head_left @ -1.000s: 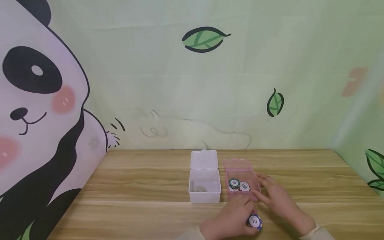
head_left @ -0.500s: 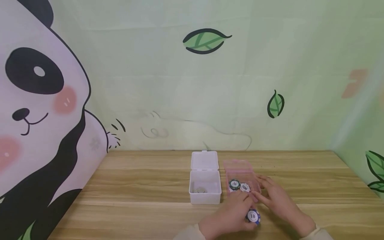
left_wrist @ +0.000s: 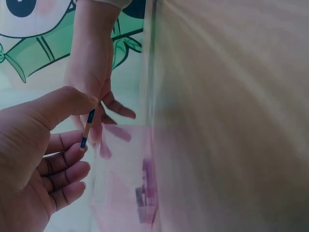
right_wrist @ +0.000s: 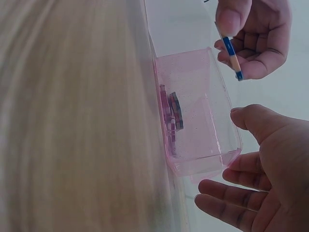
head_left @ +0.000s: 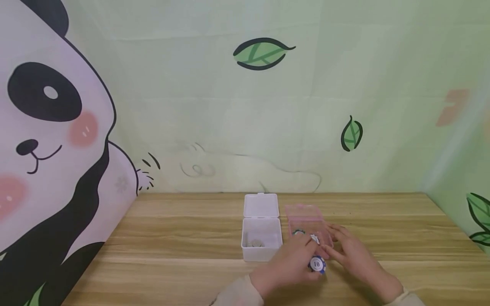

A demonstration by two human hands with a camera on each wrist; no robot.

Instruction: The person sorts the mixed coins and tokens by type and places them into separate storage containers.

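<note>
A blue-and-white poker chip (head_left: 317,264) marked 10 is pinched between the thumb and fingers of my left hand (head_left: 287,263), above the front of a clear pink box (head_left: 305,211). Edge-on, the chip (left_wrist: 87,129) shows blue and tan stripes in the left wrist view. Several poker chips (right_wrist: 175,111) lie on the floor of the pink box; in the head view my left hand partly hides them. My right hand (head_left: 356,257) touches the box's right side, its thumb at the near right corner and its fingers fairly straight along the wall.
To the left of the pink box stands a white box (head_left: 261,253) with its lid raised back, a few round silvery pieces (head_left: 255,242) inside. Both boxes are on a wood-grain table (head_left: 172,238). A printed cloth (head_left: 191,106) with a panda and leaves hangs behind.
My left hand has moved forward and slightly left with the chip, and now covers more of the chips in the pink box. The right hand has stayed at the box.
</note>
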